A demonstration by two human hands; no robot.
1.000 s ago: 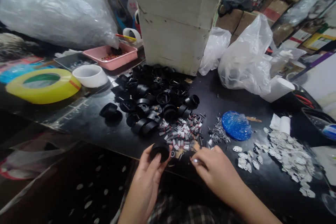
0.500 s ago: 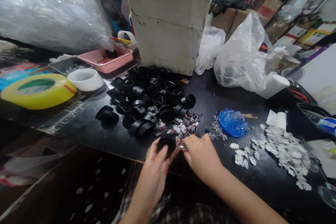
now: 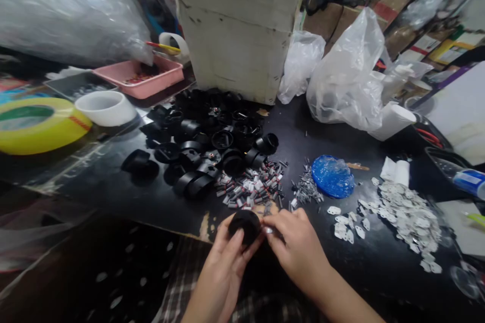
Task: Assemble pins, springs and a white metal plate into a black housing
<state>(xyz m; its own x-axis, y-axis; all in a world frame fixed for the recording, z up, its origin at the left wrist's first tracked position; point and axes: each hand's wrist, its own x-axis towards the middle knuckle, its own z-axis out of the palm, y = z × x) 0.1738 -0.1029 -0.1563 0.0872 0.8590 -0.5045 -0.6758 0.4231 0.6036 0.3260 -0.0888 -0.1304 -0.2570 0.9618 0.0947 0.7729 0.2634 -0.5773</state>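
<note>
My left hand is closed around a black round plastic housing, its thumb lying across the dark face. Close against the housing's right side, my right hand pinches a small shiny piece, too small to make out its kind. Just beyond my hands lies a heap of small grey-and-white cylinders with red bits. Behind it is a large pile of similar black housings. A smaller pile of thin grey pins sits beyond my right hand.
A blue lid lies right of the pins, with flat whitish plates farther right. A tall carton blocks the back. At left are yellow tape, a white roll and a pink tray. Plastic bags stand at back right.
Both hands have come slightly nearer to me, with the housing still in the left. More of the cylinder heap and the worn table edge shows. The camera view has shifted slightly.
</note>
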